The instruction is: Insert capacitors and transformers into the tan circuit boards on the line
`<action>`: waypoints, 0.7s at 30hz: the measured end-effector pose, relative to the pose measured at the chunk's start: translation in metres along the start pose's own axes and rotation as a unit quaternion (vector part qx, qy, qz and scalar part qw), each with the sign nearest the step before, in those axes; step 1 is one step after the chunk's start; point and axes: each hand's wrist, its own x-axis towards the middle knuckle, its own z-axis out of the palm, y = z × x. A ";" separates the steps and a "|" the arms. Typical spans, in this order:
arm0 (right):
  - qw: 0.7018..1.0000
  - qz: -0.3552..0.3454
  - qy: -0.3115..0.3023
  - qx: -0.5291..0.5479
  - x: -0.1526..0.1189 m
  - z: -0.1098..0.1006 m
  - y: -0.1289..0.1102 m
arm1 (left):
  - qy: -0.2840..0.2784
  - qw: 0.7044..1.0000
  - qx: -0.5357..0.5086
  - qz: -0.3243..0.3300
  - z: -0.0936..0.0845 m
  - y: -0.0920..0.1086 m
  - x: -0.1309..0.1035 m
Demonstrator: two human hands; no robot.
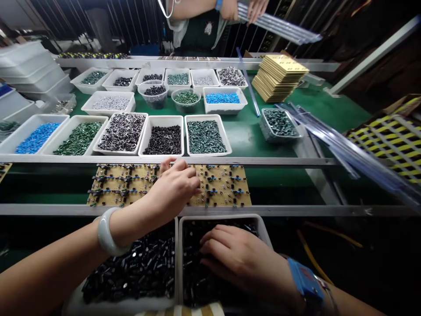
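Note:
My left hand (pixel 176 186), with a pale bangle on its wrist, is over the middle of a tan circuit board (pixel 226 186) studded with small parts. Its fingers are bent together, and whatever they pinch is too small to make out. Below the rail, my right hand (pixel 233 254) reaches into the right bin (pixel 263 228) of black cylindrical parts, a blue strap round its wrist. Its fingertips are lost among the dark parts. Beside it stands a left bin of black parts (pixel 144 267), partly under my left forearm.
Beyond the metal rail (pixel 263 161) stand several white trays of small parts, including blue ones (pixel 222 98). A stack of tan boards (pixel 278 79) and clear plastic tubes (pixel 355 145) lie right. Across the table, a person (pixel 200 30) holds tubes.

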 end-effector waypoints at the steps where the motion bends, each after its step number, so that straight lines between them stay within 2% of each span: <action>1: 1.000 0.000 0.000 -0.001 0.001 0.000 0.000 | -0.006 1.000 -0.001 -0.004 -0.001 0.000 0.000; 4: 1.000 0.001 0.001 -0.003 0.002 -0.001 0.001 | -0.006 1.000 -0.006 -0.013 0.000 0.000 -0.001; 13: 1.000 0.010 0.015 -0.019 0.003 -0.003 -0.005 | 0.038 0.999 0.015 -0.008 0.004 0.002 -0.006; 21: 0.999 0.037 0.016 -0.010 0.003 -0.007 -0.007 | 0.049 0.995 -0.078 -0.049 0.011 -0.006 -0.010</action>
